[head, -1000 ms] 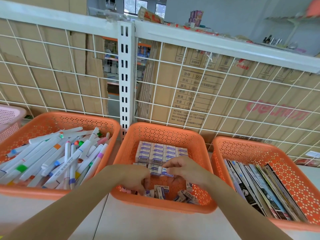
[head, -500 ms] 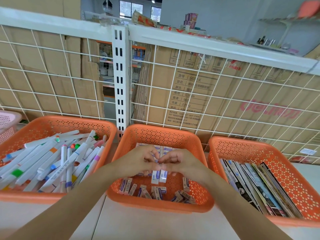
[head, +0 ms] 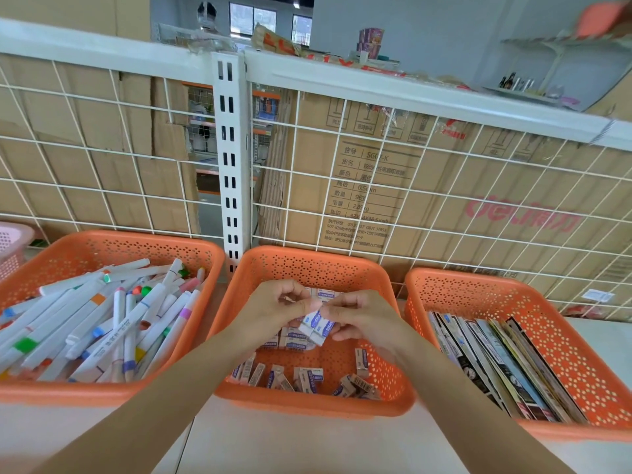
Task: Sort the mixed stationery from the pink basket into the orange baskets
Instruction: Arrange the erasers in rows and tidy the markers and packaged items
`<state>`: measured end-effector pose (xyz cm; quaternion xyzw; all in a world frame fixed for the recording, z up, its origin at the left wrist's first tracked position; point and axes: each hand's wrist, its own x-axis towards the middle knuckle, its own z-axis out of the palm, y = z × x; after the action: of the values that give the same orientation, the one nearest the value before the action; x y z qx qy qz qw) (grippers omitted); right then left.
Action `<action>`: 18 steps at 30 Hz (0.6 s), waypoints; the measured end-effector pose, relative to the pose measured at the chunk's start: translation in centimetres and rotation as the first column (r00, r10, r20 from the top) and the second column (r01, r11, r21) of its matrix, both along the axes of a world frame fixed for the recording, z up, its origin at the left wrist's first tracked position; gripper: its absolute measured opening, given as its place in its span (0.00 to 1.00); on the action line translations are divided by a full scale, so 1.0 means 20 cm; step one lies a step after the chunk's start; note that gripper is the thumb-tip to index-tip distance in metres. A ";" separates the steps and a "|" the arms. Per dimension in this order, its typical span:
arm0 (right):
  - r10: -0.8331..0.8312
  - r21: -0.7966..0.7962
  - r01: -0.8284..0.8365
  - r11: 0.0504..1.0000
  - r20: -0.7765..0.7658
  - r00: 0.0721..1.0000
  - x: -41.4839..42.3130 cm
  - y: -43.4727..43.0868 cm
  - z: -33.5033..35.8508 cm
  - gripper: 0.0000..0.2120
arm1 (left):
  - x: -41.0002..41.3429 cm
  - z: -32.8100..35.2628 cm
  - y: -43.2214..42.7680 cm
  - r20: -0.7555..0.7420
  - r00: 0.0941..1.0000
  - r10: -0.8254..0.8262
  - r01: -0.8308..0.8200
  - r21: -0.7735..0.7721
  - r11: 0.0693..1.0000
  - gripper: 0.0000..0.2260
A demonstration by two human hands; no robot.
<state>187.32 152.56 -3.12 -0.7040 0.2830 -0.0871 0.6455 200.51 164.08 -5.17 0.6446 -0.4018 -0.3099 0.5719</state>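
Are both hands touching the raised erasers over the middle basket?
Touching. The head view shows the left hand and the right hand pinching the erasers from opposite sides, with the fingertips pressed on the wrappers and no gap.

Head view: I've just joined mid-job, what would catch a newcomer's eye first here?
Dead centre, the left hand and right hand meet over the middle orange basket, pinching a few wrapped erasers between them. The left orange basket is piled with markers; the right orange basket holds booklets packed on edge.
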 end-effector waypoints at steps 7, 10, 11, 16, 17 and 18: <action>-0.167 0.117 0.162 0.980 0.032 0.985 0.00 -0.01 0.01 0.10 | -0.03 -0.03 -0.04 0.546 0.838 -0.010 0.023 -0.016 1.000 0.16; -0.167 0.064 0.166 0.984 0.022 0.986 -0.02 -0.02 0.01 0.10 | -0.03 -0.01 -0.06 0.672 0.739 -0.045 0.040 0.022 0.999 0.16; -0.155 0.027 0.155 0.988 0.014 0.988 -0.03 -0.03 0.01 0.09 | -0.03 -0.01 -0.07 0.683 0.727 -0.067 0.046 0.049 0.998 0.15; -0.176 -0.579 0.101 0.809 -0.074 0.982 -0.08 -0.07 -0.01 0.09 | -0.05 0.00 -0.12 0.710 0.645 -0.282 0.097 0.290 0.952 0.17; -0.225 -0.699 0.112 0.706 -0.072 0.972 -0.10 -0.09 -0.02 0.10 | -0.05 -0.01 -0.13 0.712 0.610 -0.348 0.103 0.364 0.926 0.18; -0.265 -0.772 0.134 0.621 -0.046 0.963 -0.11 -0.10 -0.03 0.10 | -0.06 -0.03 -0.14 0.711 0.572 -0.409 0.112 0.427 0.897 0.19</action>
<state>185.06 150.59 -3.63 -0.8784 0.3456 -0.2142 0.2511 199.35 161.28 -5.69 0.7336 -0.6438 -0.1413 0.1656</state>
